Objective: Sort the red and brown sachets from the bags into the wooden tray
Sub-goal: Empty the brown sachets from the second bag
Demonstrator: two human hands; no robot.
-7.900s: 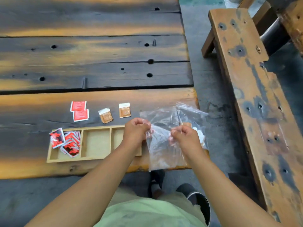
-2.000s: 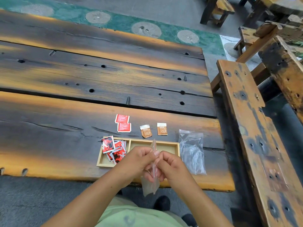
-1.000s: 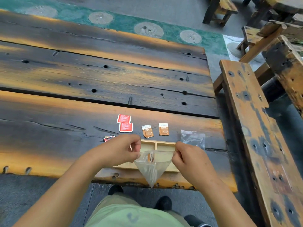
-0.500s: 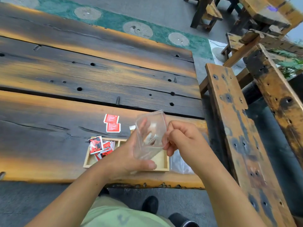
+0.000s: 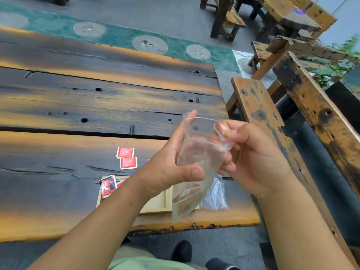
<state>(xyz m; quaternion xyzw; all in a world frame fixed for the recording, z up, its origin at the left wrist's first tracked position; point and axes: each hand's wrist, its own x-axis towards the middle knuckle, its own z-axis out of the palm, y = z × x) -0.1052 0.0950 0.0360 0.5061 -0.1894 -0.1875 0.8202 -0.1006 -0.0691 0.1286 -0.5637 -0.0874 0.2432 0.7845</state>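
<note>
Clear plastic zip bag [image 5: 198, 152] with a red seal line is held in the air over the near right corner of the dark plank tabletop [image 5: 78, 106], its mouth up and open. The left hand [image 5: 167, 170] grips the bag's middle, thumb laid across the front and fingers behind, with one fingertip showing above the rim. The right hand [image 5: 255, 158] pinches the right side of the mouth with curled fingers.

Hazy brownish shapes [image 5: 185, 195] show through the film at the bag's lower end, too blurred to count or to call sachets for certain. The pale wooden tray [image 5: 157, 205] lies at the tabletop's near edge, largely hidden by the left forearm and the bag. Only its left end and part of a middle compartment show. Glossy red-and-black sachets [image 5: 108, 186] poke up from the left compartment, one leaning over the rim.

Two flat red square sachets [image 5: 128, 163] lie on the tabletop just beyond the tray, touching each other. A second clear bag [image 5: 214, 195], crumpled, lies by the tray's right end, partly behind the held bag. A worn wooden bench [image 5: 257, 114] runs along the tabletop's right edge, apart from it.
</note>
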